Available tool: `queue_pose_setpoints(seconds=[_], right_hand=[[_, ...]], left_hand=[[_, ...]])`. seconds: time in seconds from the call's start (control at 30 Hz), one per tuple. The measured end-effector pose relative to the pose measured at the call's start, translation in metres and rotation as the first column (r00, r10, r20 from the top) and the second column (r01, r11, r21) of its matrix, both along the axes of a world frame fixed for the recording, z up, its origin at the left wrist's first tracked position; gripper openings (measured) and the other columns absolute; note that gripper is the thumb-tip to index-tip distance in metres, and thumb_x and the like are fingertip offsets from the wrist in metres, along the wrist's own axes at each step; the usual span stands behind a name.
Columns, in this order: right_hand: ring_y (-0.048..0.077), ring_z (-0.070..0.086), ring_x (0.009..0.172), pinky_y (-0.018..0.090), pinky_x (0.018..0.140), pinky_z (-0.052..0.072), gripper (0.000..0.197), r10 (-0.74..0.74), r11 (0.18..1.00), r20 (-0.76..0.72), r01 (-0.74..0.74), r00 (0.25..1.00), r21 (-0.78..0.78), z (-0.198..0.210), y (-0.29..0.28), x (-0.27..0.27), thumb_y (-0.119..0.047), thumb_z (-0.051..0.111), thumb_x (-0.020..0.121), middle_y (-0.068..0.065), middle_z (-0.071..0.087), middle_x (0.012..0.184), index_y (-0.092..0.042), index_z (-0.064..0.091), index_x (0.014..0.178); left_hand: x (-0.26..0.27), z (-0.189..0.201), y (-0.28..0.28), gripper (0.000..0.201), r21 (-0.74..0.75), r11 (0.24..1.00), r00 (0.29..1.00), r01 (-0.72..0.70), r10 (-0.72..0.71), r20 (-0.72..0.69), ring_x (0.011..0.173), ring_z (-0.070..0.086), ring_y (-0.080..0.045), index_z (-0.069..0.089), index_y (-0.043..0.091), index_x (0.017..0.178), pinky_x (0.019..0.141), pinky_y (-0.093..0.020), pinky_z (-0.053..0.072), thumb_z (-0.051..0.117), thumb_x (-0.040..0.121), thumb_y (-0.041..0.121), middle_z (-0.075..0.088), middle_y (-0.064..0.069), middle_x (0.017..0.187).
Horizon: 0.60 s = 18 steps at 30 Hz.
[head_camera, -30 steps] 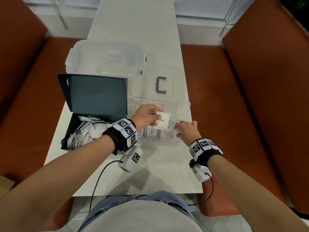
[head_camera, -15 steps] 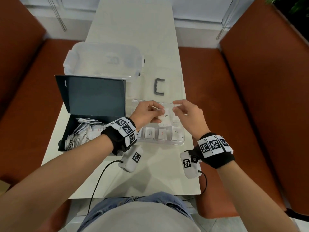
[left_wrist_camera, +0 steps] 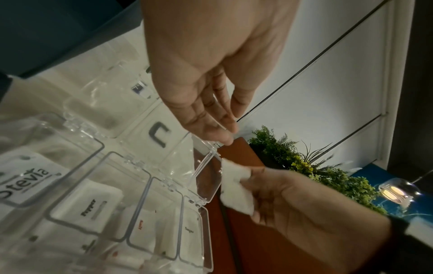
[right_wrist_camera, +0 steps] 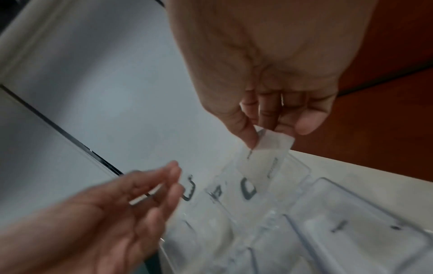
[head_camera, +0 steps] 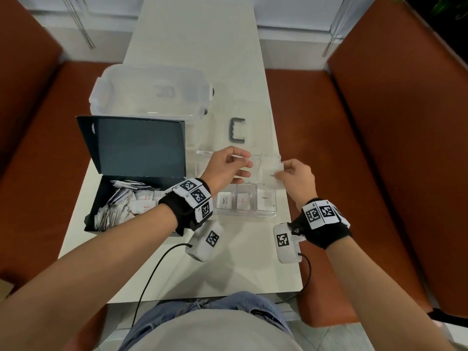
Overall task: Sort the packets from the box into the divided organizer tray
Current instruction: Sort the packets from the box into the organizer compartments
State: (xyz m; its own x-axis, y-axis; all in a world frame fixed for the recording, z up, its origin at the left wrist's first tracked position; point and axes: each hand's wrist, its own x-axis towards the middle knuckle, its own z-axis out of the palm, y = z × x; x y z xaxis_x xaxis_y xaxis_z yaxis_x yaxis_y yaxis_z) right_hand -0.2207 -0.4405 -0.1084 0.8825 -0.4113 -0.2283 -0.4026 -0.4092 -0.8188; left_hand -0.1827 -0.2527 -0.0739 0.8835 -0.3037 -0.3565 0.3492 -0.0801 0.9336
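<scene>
— Between the thumb and fingertips of the right hand (head_camera: 296, 179) a white packet (head_camera: 270, 173) is pinched by its right edge; the rest of it hangs free to the left of the grip.

— And what is seen below that grip?

— The clear organizer tray (head_camera: 243, 212) is seen under it, on the table (head_camera: 192, 46). Just below and toward the person from the pinched packet, the rightmost compartment is found with a packet marked "Sugar" (head_camera: 266, 200) lying in it. Further left of the grip, packets marked "Pepper" (left_wrist_camera: 88, 205) and "Stevia" (left_wrist_camera: 25, 178) are seen in their own compartments. Small clear lids (left_wrist_camera: 207, 178) are raised along the far side, close to the held packet.

— How is the left hand (head_camera: 225, 168) held?

— It is held just left of the packet, apart from it. Its fingers are loosely extended and nothing is gripped by them, as is shown in the left wrist view.

— Where is the box (head_camera: 119, 198)?

— It is placed well to the left of the grip, beyond the left wrist, with its dark lid stood up and a heap of white packets (head_camera: 121, 203) kept inside.

— Anything past the hands?

— A grey handle (head_camera: 238, 130) is seen beyond the grip, and a clear bin (head_camera: 152, 92) is set further off to the left.
</scene>
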Motion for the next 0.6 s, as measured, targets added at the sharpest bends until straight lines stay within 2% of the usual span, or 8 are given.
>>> queue_pose_setpoints(seconds=[0.07,0.13,0.23,0.3,0.37,0.47,0.5,0.6], right_hand=[[0.013,0.06,0.076,0.025,0.067,0.051,0.023,0.03,0.997,-0.082,-0.035,0.996,-0.062,-0.012,-0.003,-0.004,-0.007,0.059,0.085,-0.002,0.063,0.085,-0.018,0.061,0.105],[0.011,0.056,0.069,0.017,0.056,0.042,0.024,0.094,0.984,-0.169,-0.118,0.981,-0.136,-0.023,-0.002,-0.007,-0.004,0.053,0.087,0.0,0.062,0.084,-0.016,0.062,0.106],[0.012,0.053,0.067,0.016,0.05,0.034,0.022,0.168,0.952,-0.243,-0.221,0.955,-0.209,-0.036,0.002,-0.009,-0.003,0.051,0.088,0.006,0.061,0.083,-0.011,0.065,0.104],[0.016,0.053,0.077,0.018,0.059,0.035,0.024,0.214,0.92,-0.275,-0.288,0.937,-0.266,-0.041,0.004,-0.009,-0.001,0.052,0.089,0.008,0.061,0.088,-0.009,0.066,0.107],[0.021,0.055,0.091,0.02,0.072,0.038,0.025,0.253,0.881,-0.299,-0.347,0.92,-0.321,-0.043,0.006,-0.009,-0.002,0.055,0.09,0.012,0.062,0.103,-0.009,0.064,0.112],[0.029,0.053,0.102,0.035,0.087,0.046,0.033,0.315,0.803,-0.303,-0.423,0.9,-0.421,-0.045,0.01,-0.01,-0.007,0.064,0.087,0.013,0.05,0.115,-0.01,0.059,0.119],[0.03,0.052,0.103,0.039,0.089,0.045,0.036,0.331,0.761,-0.305,-0.443,0.893,-0.474,-0.046,0.01,-0.01,-0.01,0.067,0.086,0.012,0.048,0.116,-0.012,0.058,0.121],[0.026,0.049,0.106,0.039,0.088,0.035,0.034,0.367,0.58,-0.393,-0.537,0.843,-0.613,-0.044,0.007,-0.009,-0.022,0.069,0.085,0.003,0.054,0.114,-0.022,0.06,0.117]], left_hand=[[0.0,-0.001,0.002,0.015,0.023,1.0,1.0,-0.003,0.003,-0.008,0.072,0.068,-0.014,0.063,0.01,0.109,0.063,-0.024,0.055,0.057,0.095,0.01,0.071,-0.004,0.092],[-0.001,-0.003,0.004,0.016,0.054,0.999,1.0,0.007,-0.007,-0.008,0.072,0.068,-0.015,0.064,0.01,0.109,0.064,-0.025,0.054,0.056,0.096,0.008,0.071,-0.005,0.094],[-0.002,-0.006,0.006,0.015,0.082,0.996,1.0,0.021,-0.02,-0.009,0.072,0.067,-0.015,0.064,0.01,0.108,0.065,-0.025,0.053,0.055,0.095,0.008,0.071,-0.004,0.094],[-0.004,-0.008,0.007,0.015,0.091,0.996,1.0,0.018,-0.017,-0.016,0.071,0.067,-0.014,0.064,0.01,0.107,0.064,-0.024,0.053,0.056,0.095,0.008,0.071,-0.003,0.092],[-0.005,-0.01,0.009,0.014,0.096,0.995,1.0,0.013,-0.01,-0.026,0.07,0.068,-0.013,0.065,0.011,0.105,0.062,-0.023,0.053,0.056,0.095,0.008,0.072,-0.003,0.091],[-0.006,-0.012,0.012,0.014,0.091,0.996,1.0,0.002,0.001,-0.029,0.069,0.068,-0.013,0.066,0.012,0.104,0.06,-0.022,0.053,0.056,0.095,0.008,0.072,-0.002,0.089],[-0.006,-0.012,0.013,0.013,0.09,0.996,1.0,0.001,0.001,-0.028,0.07,0.068,-0.013,0.066,0.012,0.103,0.06,-0.022,0.054,0.056,0.095,0.007,0.072,-0.002,0.089],[-0.006,-0.013,0.017,0.013,0.088,0.996,1.0,-0.007,0.009,-0.028,0.069,0.068,-0.013,0.066,0.013,0.101,0.057,-0.019,0.054,0.057,0.095,0.007,0.072,-0.002,0.089]])
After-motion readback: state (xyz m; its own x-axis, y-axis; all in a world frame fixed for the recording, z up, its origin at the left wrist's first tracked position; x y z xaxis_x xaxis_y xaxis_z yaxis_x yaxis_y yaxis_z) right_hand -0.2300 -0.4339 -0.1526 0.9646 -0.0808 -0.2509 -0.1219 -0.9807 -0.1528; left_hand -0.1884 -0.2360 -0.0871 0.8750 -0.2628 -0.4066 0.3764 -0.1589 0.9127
